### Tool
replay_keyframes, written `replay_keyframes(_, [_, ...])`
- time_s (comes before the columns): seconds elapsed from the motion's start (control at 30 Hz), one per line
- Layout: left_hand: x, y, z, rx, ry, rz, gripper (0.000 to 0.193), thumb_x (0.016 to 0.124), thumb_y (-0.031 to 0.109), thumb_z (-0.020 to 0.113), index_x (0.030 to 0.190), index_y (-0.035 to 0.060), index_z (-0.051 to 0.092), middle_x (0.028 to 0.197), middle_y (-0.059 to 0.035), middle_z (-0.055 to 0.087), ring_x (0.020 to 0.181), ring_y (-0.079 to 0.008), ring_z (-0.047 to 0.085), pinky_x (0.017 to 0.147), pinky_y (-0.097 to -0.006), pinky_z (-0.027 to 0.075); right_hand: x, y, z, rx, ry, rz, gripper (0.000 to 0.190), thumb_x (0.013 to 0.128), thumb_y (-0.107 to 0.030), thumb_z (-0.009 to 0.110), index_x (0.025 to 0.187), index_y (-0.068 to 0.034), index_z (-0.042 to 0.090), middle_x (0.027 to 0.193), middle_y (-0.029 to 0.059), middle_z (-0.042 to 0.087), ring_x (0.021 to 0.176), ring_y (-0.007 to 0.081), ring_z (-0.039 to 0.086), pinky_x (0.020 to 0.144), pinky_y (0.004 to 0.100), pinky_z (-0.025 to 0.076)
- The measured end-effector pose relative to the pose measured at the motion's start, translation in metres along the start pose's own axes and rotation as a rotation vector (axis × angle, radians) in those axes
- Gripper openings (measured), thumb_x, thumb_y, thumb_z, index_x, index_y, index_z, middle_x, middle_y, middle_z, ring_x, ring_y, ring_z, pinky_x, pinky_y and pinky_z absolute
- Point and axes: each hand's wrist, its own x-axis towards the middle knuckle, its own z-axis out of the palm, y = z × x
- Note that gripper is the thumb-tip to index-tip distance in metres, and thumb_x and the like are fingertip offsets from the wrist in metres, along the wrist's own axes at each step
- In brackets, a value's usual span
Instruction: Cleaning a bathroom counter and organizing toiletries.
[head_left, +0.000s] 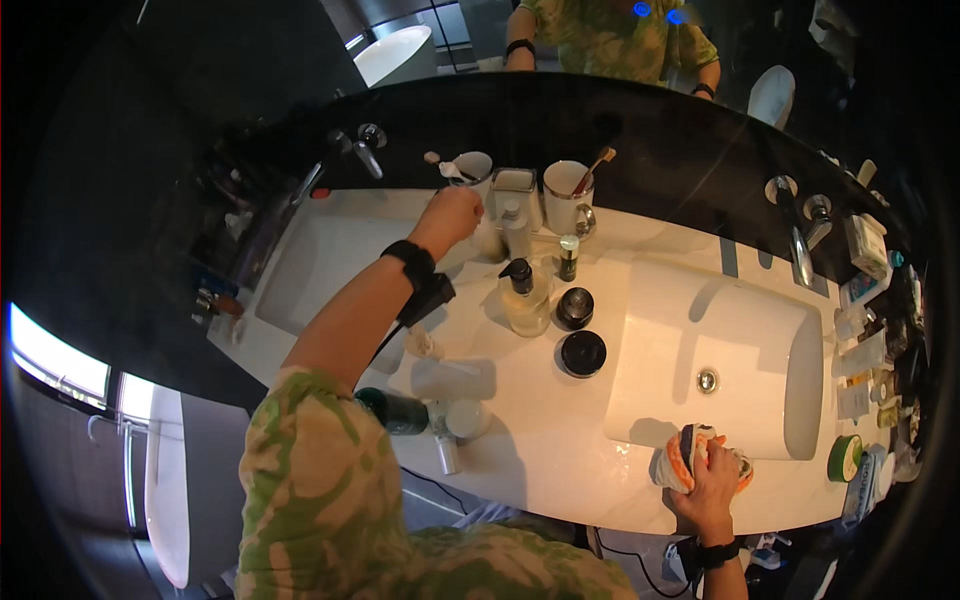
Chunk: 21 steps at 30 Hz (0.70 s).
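Observation:
My right hand (709, 484) is closed on a bunched cloth (677, 463) with white, orange and dark patches, at the front rim of the right washbasin (742, 337). My left hand (450, 217) reaches to the back of the counter, fingers curled, just in front of a white mug (475, 166) with a toothbrush. Its fingertips are hidden, so whether it grips anything is unclear. To its right stand a square white holder (516, 181), a grey bottle (516, 232) and a second mug (561, 204) with a brown toothbrush. A pump bottle (525, 309) stands nearer to me.
Two dark-lidded jars (583, 354) and a small tube (569, 260) stand beside the pump bottle. Under my left arm are a dark green bottle (397, 411) and a white jar (468, 418). Chrome taps (799, 244) overhang the right basin. Toiletries and a green tub (846, 457) line the right end.

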Motion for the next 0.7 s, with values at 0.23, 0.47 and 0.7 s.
replay_keyframes(0.23, [0.025, 0.012, 0.001, -0.003, -0.044, 0.022, 0.025, 0.073, 0.01, 0.065, 0.097, 0.0099, 0.071, 0.1, -0.0135, 0.068, 0.097, -0.0314, 0.064, 0.086, -0.0398, 0.05, 0.005, -0.001, 0.001, -0.016, 0.023, 0.007, 0.063, 0.053, -0.025, 0.069, 0.111, -0.005, 0.059, 0.113, 0.019, 0.05, 0.097, 0.0375, 0.049, 0.082, 0.0477, 0.038])
replay_keyframes(0.47, [-0.008, 0.007, -0.04, -0.28, -0.163, -0.078, 0.045, 0.076, 0.031, 0.07, 0.113, 0.0067, 0.061, 0.102, -0.02, 0.063, 0.075, -0.0217, 0.066, 0.059, -0.0294, 0.054, 0.003, 0.002, 0.001, -0.016, 0.026, -0.051, 0.063, 0.053, -0.024, 0.068, 0.112, -0.004, 0.057, 0.112, 0.02, 0.05, 0.096, 0.0382, 0.049, 0.082, 0.0477, 0.039])
replay_keyframes(0.7, [-0.102, 0.011, -0.052, 0.181, -0.854, -0.116, 0.043, 0.071, 0.035, 0.073, 0.101, 0.0047, 0.065, 0.074, -0.0114, 0.067, 0.055, -0.0198, 0.066, 0.052, -0.0315, 0.053, 0.003, 0.003, 0.0, -0.024, 0.052, -0.036, 0.064, 0.051, -0.023, 0.068, 0.111, -0.003, 0.057, 0.112, 0.0199, 0.051, 0.096, 0.0382, 0.05, 0.081, 0.0476, 0.04])
